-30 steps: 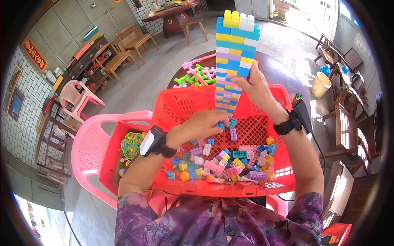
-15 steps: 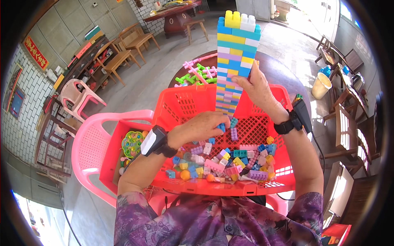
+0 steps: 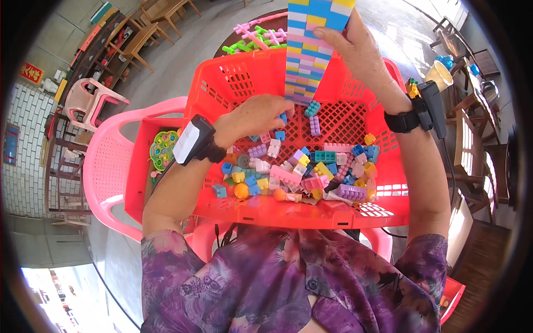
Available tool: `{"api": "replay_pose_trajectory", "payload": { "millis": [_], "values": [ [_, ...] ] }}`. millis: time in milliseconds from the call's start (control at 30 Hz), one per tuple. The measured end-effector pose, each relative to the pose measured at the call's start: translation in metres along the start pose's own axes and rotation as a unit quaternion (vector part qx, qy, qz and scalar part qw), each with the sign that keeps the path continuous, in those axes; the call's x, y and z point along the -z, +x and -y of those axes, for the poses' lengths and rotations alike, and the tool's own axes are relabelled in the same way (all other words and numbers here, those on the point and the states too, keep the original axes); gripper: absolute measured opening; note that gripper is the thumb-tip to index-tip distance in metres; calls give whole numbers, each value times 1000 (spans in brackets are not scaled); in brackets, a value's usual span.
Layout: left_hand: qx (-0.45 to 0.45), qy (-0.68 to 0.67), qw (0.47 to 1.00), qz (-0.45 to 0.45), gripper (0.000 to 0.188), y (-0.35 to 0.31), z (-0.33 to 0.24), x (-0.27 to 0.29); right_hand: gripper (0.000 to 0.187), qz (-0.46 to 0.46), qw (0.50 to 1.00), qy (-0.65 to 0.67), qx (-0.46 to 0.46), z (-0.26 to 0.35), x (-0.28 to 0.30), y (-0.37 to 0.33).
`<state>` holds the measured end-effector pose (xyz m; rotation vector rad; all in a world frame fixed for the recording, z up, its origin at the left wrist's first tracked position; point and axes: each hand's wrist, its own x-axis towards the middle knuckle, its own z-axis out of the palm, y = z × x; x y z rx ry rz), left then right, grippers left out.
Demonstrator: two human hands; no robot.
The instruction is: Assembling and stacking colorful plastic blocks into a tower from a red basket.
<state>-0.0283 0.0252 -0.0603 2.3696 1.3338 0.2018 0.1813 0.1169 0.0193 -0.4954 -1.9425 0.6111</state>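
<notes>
A tall tower of toy building bricks (image 3: 307, 61), in blue, yellow, white, pink and teal layers, rises from the red basket (image 3: 266, 213); its top is cut off by the upper edge. My right hand (image 3: 361, 55) is closed around the tower's right side, thumb on the near face. Beside the tower's lower end, my left hand (image 3: 256, 116) pinches a small blue brick (image 3: 283, 117), mostly covered by the fingers. Just right of it lie a teal brick (image 3: 312, 109) and a purple brick (image 3: 315, 126). Many loose bricks (image 3: 286, 175) fill the basket's near part.
A pink plastic chair (image 3: 105, 166) stands at the left, holding a red box with a green toy (image 3: 164, 150). Behind the basket, pink and green linking pieces (image 3: 258, 39) lie on a round table. Wooden furniture lines both sides. A cable hangs from my right wrist device (image 3: 425, 108).
The view has tipped downward, so the basket and tower appear higher. My left hand has shifted slightly left with the blue brick. My right hand keeps its hold on the tower.
</notes>
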Motion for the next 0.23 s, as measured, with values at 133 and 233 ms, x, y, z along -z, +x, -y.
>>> {"api": "replay_pose_trajectory", "payload": {
  "millis": [133, 233],
  "values": [
    [10, 28, 999, 15, 24, 1, 4, -7, 52, 0, 1000, 23, 1, 3, 1, -4],
    [28, 85, 995, 32, 25, 0, 8, -10, 52, 24, 998, 60, -2, 7, 1, -4]
  ]
}}
